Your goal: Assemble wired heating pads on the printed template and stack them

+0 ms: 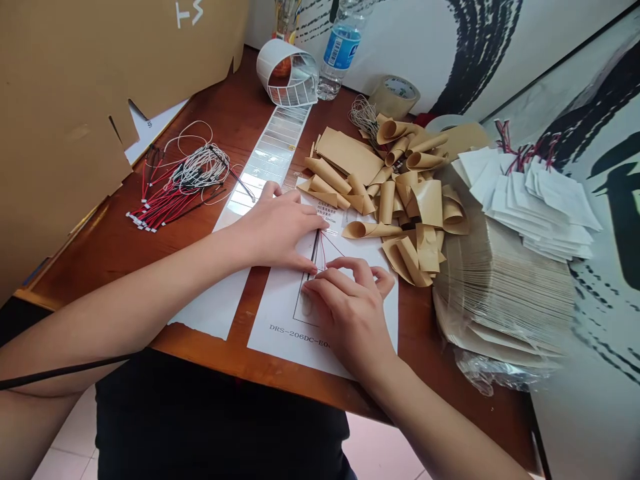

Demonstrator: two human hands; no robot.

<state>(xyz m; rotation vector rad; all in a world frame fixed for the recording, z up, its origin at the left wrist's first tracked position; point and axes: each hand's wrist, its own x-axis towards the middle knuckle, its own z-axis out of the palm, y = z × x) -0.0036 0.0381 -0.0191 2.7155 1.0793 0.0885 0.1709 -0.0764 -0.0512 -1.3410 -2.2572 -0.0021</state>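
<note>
My left hand [275,230] lies on a white printed sheet [295,337] lettered "DRS-206DC", its fingertips at a thin black strip [315,247]. Thin red wires [326,252] run beside that strip. My right hand [347,313] is curled on the same sheet, just below the wires, and its fingertips hide what lies under them. I cannot tell whether either hand grips the strip or wires. Curled kraft paper pieces [395,200] lie heaped just beyond both hands. A long strip of silvery labels [273,157] runs under my left hand's side.
Red and white wire bundles [175,190] lie on the wooden table [100,260] at left, beside a cardboard panel [65,100]. A stack of kraft sheets [503,287] and white tags [535,193] sit at right. A label roll [287,73], water bottle [340,50] and tape roll [395,97] stand behind.
</note>
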